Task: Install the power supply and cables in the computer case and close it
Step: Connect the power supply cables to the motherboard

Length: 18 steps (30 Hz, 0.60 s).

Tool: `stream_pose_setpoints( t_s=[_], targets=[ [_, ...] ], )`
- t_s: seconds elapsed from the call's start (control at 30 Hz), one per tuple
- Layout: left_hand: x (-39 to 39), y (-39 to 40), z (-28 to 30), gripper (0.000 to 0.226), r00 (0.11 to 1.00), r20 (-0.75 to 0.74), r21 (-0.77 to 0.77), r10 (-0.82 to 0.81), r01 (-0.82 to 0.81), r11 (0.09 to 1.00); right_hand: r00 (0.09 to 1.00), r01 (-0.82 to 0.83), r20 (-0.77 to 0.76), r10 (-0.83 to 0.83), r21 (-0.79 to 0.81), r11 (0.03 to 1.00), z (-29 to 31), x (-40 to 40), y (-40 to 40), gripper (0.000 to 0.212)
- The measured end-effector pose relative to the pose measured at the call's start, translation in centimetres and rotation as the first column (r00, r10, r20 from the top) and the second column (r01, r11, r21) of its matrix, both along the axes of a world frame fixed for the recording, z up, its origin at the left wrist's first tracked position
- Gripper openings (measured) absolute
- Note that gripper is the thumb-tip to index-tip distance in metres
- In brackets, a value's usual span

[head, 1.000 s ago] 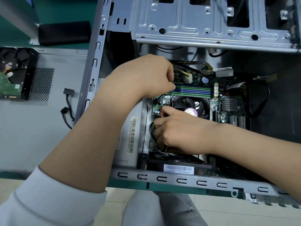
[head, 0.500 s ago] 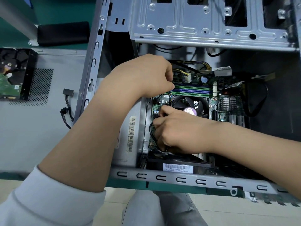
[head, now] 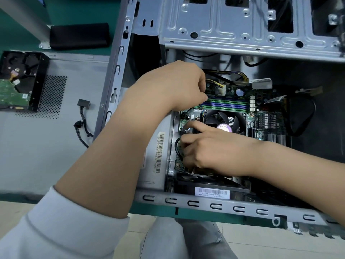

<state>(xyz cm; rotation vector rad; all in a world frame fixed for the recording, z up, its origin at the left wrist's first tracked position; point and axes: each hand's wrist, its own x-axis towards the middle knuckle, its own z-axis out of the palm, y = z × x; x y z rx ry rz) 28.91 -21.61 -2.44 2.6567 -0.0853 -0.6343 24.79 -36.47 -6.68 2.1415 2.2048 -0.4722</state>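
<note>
Curled round a black cable (head: pixel 177 148), my right hand (head: pixel 214 152) presses its plug beside the fan (head: pixel 222 120) inside the open case (head: pixel 115 71); my left hand (head: pixel 173 86) is bunched over the board, hiding its fingertips.

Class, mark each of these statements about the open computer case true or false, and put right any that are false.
1. Both hands are inside the open case. True.
2. The hard drive is mounted in the case. False: it lies outside, left of the case.
3. The right hand works beside the CPU fan, with a black cable looping by its fingers. True.
4. The left hand is flat and open on the table. False: its fingers are curled, above the memory slots.
5. A loose black cable lies on the grey panel. True.
</note>
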Motion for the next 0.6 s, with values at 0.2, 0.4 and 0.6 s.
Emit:
stream_pose_setpoints(
  t_s=[0.2,0.4,0.6],
  targets=[
    [-0.1,0.0,0.1,0.015,1.000,0.030,0.005,0.004,-0.004,1.000,0.992,0.045,0.116,-0.047,0.019,0.999,0.9,0.1,0.1,0.014],
    [0.0,-0.1,0.2,0.016,0.999,0.034,-0.002,-0.014,0.014,1.000,0.972,0.220,0.117,-0.205,-0.133,0.966,1.5,-0.1,0.1,0.012],
    [0.1,0.0,0.2,0.016,0.999,0.027,0.000,-0.022,0.022,1.000,0.954,0.269,0.160,-0.253,-0.092,0.959,1.4,-0.3,0.2,0.010]
  ],
)
